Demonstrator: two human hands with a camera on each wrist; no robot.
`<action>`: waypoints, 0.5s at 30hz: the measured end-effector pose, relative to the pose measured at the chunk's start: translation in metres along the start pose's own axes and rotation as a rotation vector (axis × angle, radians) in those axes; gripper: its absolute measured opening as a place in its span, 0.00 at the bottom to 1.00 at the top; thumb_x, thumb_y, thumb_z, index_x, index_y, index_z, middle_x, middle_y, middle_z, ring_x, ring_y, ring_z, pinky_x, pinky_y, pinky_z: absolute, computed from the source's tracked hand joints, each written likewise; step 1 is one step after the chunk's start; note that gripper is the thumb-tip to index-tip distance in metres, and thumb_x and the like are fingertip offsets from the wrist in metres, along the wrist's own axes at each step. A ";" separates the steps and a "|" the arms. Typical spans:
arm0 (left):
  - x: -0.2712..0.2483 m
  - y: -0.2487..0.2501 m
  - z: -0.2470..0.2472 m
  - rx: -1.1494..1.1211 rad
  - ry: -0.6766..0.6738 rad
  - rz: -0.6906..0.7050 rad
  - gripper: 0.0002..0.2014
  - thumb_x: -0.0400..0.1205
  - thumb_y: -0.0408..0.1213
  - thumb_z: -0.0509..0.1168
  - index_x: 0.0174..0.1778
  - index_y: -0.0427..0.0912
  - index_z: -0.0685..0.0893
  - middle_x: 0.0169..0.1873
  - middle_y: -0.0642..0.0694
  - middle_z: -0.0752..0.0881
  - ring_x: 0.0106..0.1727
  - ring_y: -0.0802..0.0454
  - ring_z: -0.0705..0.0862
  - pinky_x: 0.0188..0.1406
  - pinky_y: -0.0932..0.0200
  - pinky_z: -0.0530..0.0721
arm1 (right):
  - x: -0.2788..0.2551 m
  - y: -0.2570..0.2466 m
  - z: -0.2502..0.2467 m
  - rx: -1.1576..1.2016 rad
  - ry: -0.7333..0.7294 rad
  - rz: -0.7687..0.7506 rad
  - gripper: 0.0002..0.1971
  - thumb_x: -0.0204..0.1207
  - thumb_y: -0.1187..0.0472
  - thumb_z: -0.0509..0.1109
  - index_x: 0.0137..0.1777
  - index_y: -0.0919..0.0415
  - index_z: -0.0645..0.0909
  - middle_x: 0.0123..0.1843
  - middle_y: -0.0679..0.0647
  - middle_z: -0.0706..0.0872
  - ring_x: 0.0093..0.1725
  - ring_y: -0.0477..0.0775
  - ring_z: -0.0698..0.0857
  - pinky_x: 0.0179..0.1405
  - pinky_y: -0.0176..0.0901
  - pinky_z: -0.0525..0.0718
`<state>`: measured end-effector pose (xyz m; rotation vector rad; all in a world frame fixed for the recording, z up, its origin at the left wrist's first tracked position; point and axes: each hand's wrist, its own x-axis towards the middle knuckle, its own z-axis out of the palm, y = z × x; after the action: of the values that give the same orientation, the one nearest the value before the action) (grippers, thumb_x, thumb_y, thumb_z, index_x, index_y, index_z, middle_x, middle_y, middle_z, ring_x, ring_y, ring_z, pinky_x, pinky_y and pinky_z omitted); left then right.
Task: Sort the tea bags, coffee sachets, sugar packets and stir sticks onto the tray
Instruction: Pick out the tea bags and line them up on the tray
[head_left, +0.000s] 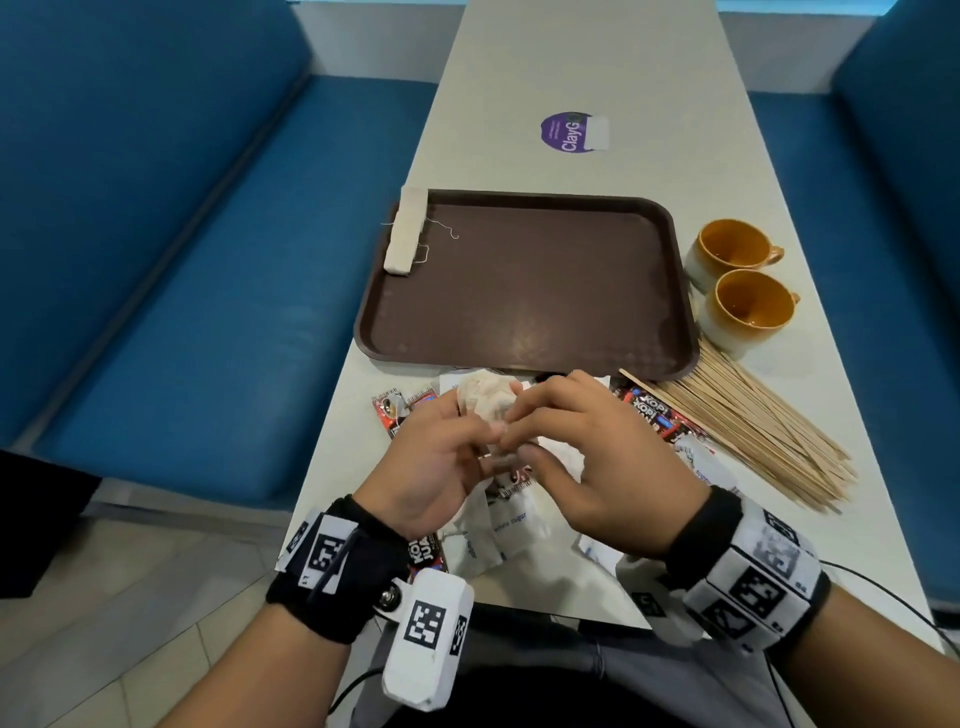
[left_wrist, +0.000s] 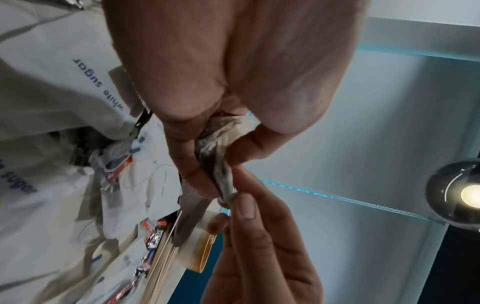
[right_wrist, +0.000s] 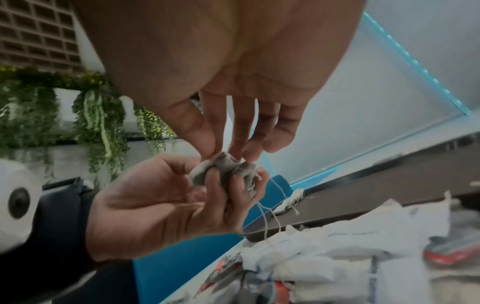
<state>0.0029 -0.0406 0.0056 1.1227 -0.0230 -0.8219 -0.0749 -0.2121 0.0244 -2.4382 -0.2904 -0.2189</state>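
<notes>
You are holding bunched tea bags (head_left: 485, 402) just short of tray (head_left: 524, 358) near edge: left hand (head_left: 436, 457) fingers curling round them, right hand (head_left: 592, 457) fingers pinching. Strings (right_wrist: 267, 214) dangling, risking snagging packets below.

Long pale surface (head_left: 649, 78) carried a brown tray (head_left: 524, 291) mid-way, two orange cups (head_left: 740, 280) just right of it, a fanned pile of wooden stir sticks (head_left: 748, 426) near right, mixed sugar packets (head_left: 511, 525) and coffee sachets (head_left: 649, 410) at the near edge, purple sticker (head_left: 569, 132) farther back.
</notes>
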 end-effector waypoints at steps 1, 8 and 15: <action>0.002 0.000 -0.002 0.014 0.015 0.016 0.25 0.70 0.23 0.65 0.65 0.30 0.85 0.49 0.35 0.86 0.45 0.46 0.86 0.40 0.56 0.89 | 0.005 0.000 0.001 0.043 0.015 0.016 0.08 0.79 0.61 0.71 0.53 0.50 0.90 0.55 0.42 0.87 0.56 0.45 0.80 0.55 0.34 0.76; 0.012 0.018 -0.039 0.183 0.169 0.150 0.23 0.67 0.21 0.63 0.59 0.34 0.88 0.50 0.37 0.91 0.54 0.42 0.87 0.54 0.50 0.87 | 0.044 0.013 -0.021 0.152 0.063 0.262 0.08 0.81 0.61 0.75 0.51 0.45 0.90 0.46 0.40 0.88 0.47 0.44 0.86 0.46 0.33 0.82; -0.006 0.040 -0.109 0.567 0.397 0.187 0.20 0.69 0.30 0.65 0.52 0.52 0.93 0.45 0.43 0.92 0.47 0.50 0.85 0.52 0.51 0.81 | 0.067 0.027 -0.001 0.031 -0.175 0.379 0.06 0.81 0.59 0.75 0.51 0.46 0.90 0.44 0.38 0.88 0.43 0.40 0.85 0.48 0.35 0.81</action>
<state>0.0660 0.0559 -0.0104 1.7754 -0.0307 -0.4171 -0.0036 -0.2231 0.0248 -2.4301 0.0959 0.1642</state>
